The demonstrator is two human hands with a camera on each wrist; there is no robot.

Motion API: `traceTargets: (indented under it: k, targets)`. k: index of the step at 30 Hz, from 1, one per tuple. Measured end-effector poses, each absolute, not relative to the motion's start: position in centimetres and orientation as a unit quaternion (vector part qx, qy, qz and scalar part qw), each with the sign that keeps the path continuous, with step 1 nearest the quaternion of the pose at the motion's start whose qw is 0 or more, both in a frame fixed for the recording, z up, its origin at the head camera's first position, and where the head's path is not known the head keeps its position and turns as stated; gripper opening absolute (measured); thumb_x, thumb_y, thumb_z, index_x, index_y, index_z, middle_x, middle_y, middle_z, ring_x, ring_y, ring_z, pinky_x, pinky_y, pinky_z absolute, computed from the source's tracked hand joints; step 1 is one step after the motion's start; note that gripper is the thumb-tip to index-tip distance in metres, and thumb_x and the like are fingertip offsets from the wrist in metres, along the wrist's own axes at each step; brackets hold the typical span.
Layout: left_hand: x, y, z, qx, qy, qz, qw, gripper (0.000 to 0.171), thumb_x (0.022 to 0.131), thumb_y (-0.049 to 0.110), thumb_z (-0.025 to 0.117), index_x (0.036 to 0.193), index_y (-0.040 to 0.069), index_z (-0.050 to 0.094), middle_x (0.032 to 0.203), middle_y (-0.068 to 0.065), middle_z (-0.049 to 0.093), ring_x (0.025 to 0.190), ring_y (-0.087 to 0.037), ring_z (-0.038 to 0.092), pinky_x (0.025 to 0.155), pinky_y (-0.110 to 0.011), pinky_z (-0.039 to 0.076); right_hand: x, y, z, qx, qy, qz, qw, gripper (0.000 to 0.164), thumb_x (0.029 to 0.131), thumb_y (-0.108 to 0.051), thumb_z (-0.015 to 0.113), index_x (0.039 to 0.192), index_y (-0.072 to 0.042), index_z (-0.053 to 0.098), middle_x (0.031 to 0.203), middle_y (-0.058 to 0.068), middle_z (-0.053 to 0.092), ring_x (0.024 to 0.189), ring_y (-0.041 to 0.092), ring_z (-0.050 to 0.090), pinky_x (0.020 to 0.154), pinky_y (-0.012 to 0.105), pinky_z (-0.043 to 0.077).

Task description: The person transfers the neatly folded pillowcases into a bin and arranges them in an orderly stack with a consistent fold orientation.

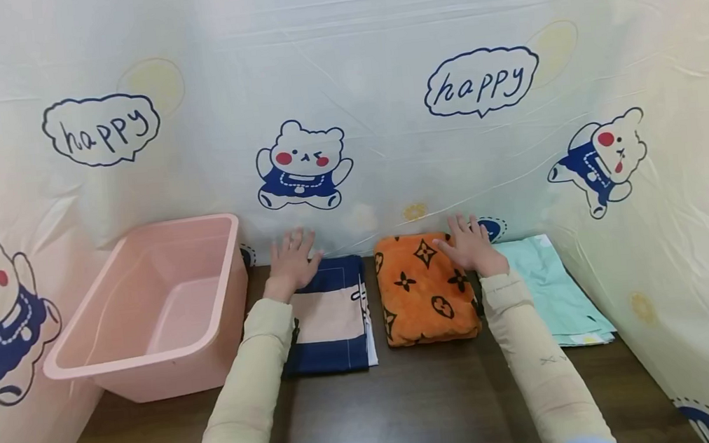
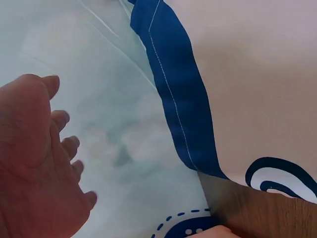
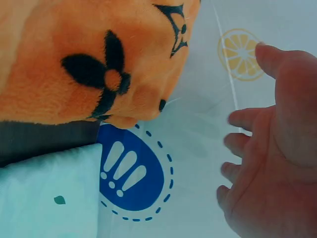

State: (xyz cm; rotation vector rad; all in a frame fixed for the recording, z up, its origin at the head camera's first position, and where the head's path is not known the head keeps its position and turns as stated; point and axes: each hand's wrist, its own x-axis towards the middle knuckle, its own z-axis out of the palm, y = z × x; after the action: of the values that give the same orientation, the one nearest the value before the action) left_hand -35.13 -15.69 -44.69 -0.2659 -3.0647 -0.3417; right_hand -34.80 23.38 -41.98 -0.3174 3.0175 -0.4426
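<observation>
My left hand (image 1: 293,260) is held out with its fingers spread at the back left corner of a folded navy and pale pink cloth (image 1: 330,315). In the left wrist view, a gap shows between that hand (image 2: 42,163) and the navy edge of the cloth (image 2: 181,99). Between a folded orange fleece cloth with dark flower marks (image 1: 421,300) and a folded mint cloth (image 1: 553,288) is my right hand (image 1: 473,247), fingers also spread. The right wrist view shows this hand (image 3: 272,144) apart from the orange cloth (image 3: 143,74), gripping nothing.
A pink plastic tub (image 1: 221,324) stands on the left of the dark wooden table (image 1: 378,416). Behind the cloths and along both sides hangs a pale sheet (image 1: 376,29) printed with bears and "happy" bubbles.
</observation>
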Motion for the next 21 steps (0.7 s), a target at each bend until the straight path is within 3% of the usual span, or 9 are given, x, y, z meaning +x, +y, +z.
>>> traceTargets:
  k: [7,16,18,21]
  targets:
    - [-34.1,-15.9,-45.3,-0.114,-0.985,-0.128,-0.011,0.065,0.109,0.046,0.035,0.161,0.009,0.025,0.166,-0.022,0.021,0.152,-0.046,0.019,0.120,-0.065,0.012,-34.0,22.4,-41.7,-0.101,0.983,-0.137,0.064,0.076,0.108,-0.049,0.039,0.158,0.005,0.022,0.165,0.030,0.011,0.152,0.052,0.002,0.121,0.063,0.005]
    - [-31.8,-17.1,-46.3,-0.100,-0.981,-0.155,-0.065,0.063,0.108,0.043,0.042,0.151,-0.003,0.042,0.153,-0.025,0.045,0.143,-0.044,0.040,0.116,-0.058,0.032,-32.7,18.2,-42.8,-0.171,0.977,-0.116,0.049,0.061,0.107,-0.038,0.051,0.149,0.005,0.044,0.156,0.028,0.038,0.148,0.047,0.028,0.119,0.059,0.024]
    - [-31.3,-17.5,-46.4,-0.101,-0.980,-0.157,-0.068,0.060,0.108,0.039,0.046,0.149,-0.004,0.045,0.151,-0.026,0.047,0.142,-0.045,0.042,0.114,-0.058,0.035,-32.4,17.0,-43.2,-0.186,0.973,-0.127,0.046,0.051,0.106,-0.035,0.055,0.140,0.003,0.055,0.142,0.025,0.054,0.134,0.043,0.047,0.111,0.055,0.038]
    - [-30.8,-17.9,-46.6,-0.107,-0.981,-0.150,-0.063,0.055,0.108,0.033,0.048,0.147,-0.005,0.047,0.149,-0.027,0.049,0.140,-0.044,0.044,0.112,-0.058,0.037,-32.2,15.4,-43.9,-0.211,0.965,-0.153,0.041,0.030,0.104,-0.031,0.058,0.109,-0.002,0.066,0.099,0.016,0.066,0.093,0.033,0.064,0.082,0.045,0.051]
